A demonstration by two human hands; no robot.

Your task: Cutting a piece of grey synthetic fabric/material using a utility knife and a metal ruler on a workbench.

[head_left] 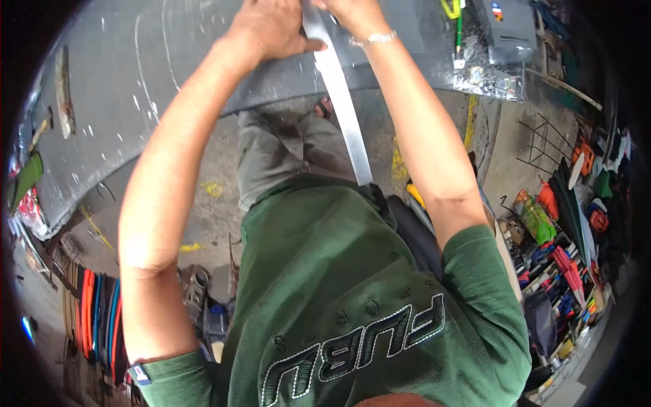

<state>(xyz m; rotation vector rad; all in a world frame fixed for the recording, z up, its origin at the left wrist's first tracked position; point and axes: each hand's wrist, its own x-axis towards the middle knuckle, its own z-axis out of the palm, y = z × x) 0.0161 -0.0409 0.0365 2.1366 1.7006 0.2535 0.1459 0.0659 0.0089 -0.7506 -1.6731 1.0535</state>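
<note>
A long shiny metal straightedge [332, 74] lies across the dark grey sheet [196, 41] on the table, its near end jutting past the edge toward my shirt. My left hand [271, 30] rests flat on the sheet beside it, thumb stretched out onto the metal. At the top rim, just right of the straightedge, is my right hand [352, 17], with a metal band around the wrist. Its fingers are bent and partly cut off by the picture's edge. Something small and dark shows by them, too little to name.
A grey case [510, 30] sits at the table's far right, near a slim green tool [459, 34]. A narrow wooden piece [64, 95] lies at the left. Rolled coloured material [95, 319] stands lower left; mixed goods [559, 264] crowd the right, near a wire rack [544, 141].
</note>
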